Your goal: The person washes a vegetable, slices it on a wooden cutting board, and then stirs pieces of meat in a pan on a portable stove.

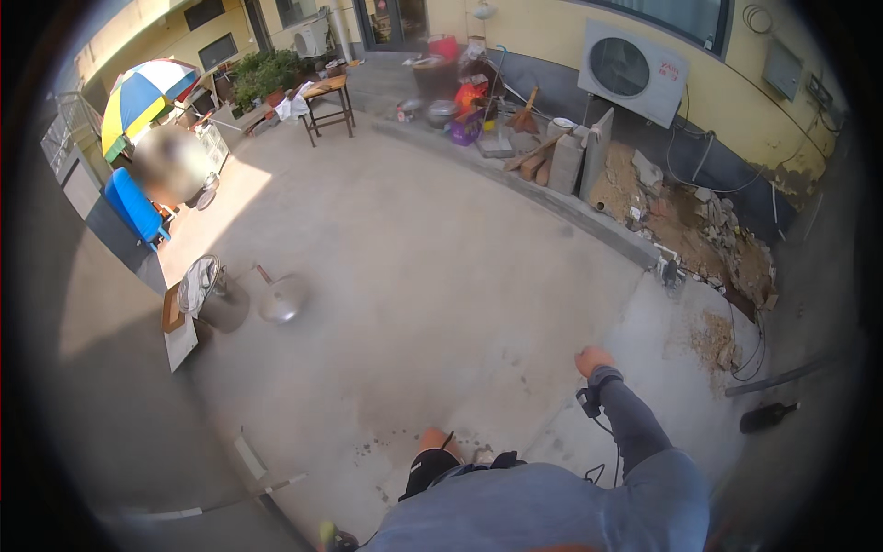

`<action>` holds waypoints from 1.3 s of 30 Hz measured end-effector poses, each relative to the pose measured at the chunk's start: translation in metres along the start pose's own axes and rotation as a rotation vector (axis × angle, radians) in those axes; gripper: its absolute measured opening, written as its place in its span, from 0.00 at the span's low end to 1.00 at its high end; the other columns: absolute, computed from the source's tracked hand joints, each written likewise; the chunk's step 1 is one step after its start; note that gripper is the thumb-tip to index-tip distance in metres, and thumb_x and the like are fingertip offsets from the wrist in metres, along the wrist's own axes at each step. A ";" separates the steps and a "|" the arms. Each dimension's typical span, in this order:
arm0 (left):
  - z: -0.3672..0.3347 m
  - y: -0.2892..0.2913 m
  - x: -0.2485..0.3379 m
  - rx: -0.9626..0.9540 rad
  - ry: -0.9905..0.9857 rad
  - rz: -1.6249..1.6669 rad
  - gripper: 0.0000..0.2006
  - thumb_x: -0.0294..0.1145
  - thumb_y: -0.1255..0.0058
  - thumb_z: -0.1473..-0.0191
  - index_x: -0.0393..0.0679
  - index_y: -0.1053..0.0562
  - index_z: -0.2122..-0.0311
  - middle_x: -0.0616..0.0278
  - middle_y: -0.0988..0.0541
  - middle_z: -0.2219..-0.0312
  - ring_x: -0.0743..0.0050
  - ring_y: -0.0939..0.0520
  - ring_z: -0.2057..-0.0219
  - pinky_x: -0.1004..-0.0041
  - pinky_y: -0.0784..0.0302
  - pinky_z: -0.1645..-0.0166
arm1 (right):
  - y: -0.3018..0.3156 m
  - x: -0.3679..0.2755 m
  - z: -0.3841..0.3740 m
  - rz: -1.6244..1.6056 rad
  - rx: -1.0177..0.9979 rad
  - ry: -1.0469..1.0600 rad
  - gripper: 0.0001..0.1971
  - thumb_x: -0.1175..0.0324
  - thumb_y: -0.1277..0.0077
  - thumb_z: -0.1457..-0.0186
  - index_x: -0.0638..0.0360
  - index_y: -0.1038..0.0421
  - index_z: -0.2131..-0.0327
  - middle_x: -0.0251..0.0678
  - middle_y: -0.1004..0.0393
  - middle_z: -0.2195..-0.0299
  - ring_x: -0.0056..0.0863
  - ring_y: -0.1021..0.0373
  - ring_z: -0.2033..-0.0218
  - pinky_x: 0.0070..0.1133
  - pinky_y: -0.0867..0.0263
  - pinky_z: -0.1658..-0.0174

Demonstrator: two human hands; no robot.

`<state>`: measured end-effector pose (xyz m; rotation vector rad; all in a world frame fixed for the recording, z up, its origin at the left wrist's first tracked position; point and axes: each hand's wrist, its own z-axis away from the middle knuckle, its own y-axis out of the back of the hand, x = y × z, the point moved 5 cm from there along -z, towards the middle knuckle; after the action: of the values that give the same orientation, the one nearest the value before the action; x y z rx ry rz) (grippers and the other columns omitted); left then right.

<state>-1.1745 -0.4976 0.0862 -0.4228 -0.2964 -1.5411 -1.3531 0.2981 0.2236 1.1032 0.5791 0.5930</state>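
My right hand (596, 361) is out in front of me to the right, above the pale concrete ground (441, 258). Its fingers look curled in, with nothing showing in them. A dark band with a small black device (587, 402) sits at that wrist, and a thin cable (602, 426) runs down from it. The sleeve is grey-blue. My left hand does not show. Below my body are a bare knee (436, 438) and black shorts. Nothing stands within touch of the right hand; a low concrete kerb (589, 221) runs beyond it.
At left stand a metal pot (225, 308), a wok (282, 299), a blue chair (134, 204) and an umbrella (147, 92). A small table (328, 87) is farther back. Rubble (708, 221) lies beneath an air-conditioner unit (633, 71); a dark bottle (768, 418) lies at right.
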 end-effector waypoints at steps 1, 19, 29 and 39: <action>0.003 -0.020 -0.010 0.003 0.006 0.006 0.16 0.56 0.55 0.57 0.57 0.27 0.70 0.73 0.24 0.76 0.77 0.23 0.74 0.74 0.24 0.71 | 0.018 -0.057 -0.026 -0.016 0.040 0.159 0.18 0.54 0.59 0.48 0.55 0.25 0.65 0.43 0.25 0.63 0.44 0.29 0.61 0.35 0.34 0.57; 0.051 -0.687 -0.122 -0.202 0.070 -0.071 0.19 0.56 0.51 0.58 0.57 0.29 0.64 0.75 0.23 0.68 0.71 0.22 0.68 0.70 0.26 0.67 | -0.047 -0.004 -0.160 0.704 -0.782 -0.098 0.21 0.53 0.50 0.52 0.50 0.28 0.55 0.36 0.28 0.54 0.33 0.31 0.52 0.32 0.35 0.50; 0.028 -0.858 -0.193 -0.156 0.172 0.209 0.17 0.54 0.54 0.56 0.53 0.29 0.69 0.73 0.25 0.74 0.76 0.24 0.74 0.72 0.25 0.66 | -0.007 -0.202 -0.499 0.168 -0.493 -0.357 0.17 0.61 0.51 0.55 0.56 0.25 0.61 0.41 0.26 0.58 0.42 0.30 0.55 0.32 0.34 0.52; -0.004 -1.005 -0.234 -0.060 0.081 0.348 0.18 0.52 0.49 0.58 0.52 0.31 0.66 0.68 0.25 0.74 0.73 0.23 0.73 0.70 0.24 0.69 | 0.246 -0.716 -0.874 -0.034 0.186 0.384 0.15 0.59 0.52 0.50 0.62 0.26 0.70 0.47 0.24 0.71 0.45 0.27 0.67 0.36 0.32 0.61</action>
<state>-2.1807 -0.2700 0.0568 -0.4331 -0.1054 -1.2246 -2.5003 0.4415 0.2521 1.1579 0.9997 0.7388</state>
